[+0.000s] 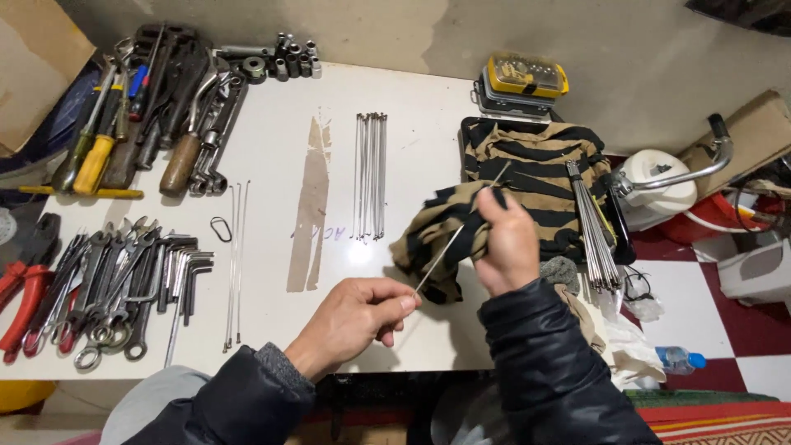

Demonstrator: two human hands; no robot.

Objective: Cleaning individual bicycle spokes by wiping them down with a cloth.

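Observation:
My left hand (356, 320) pinches the near end of a thin metal spoke (441, 254) that slants up to the right. My right hand (504, 239) grips a tan and black striped cloth (527, 177) wrapped around the spoke's upper part. The spoke's far tip sticks out above my right fingers. The cloth spreads over the right side of the white table (272, 132).
A bundle of spokes (371, 175) lies mid-table, two more spokes (234, 264) to the left, another bundle (595, 231) on the cloth's right. Wrenches and hex keys (124, 284), screwdrivers and hammers (148, 107), sockets (284, 59) crowd the left. A yellow case (523, 78) sits at the back.

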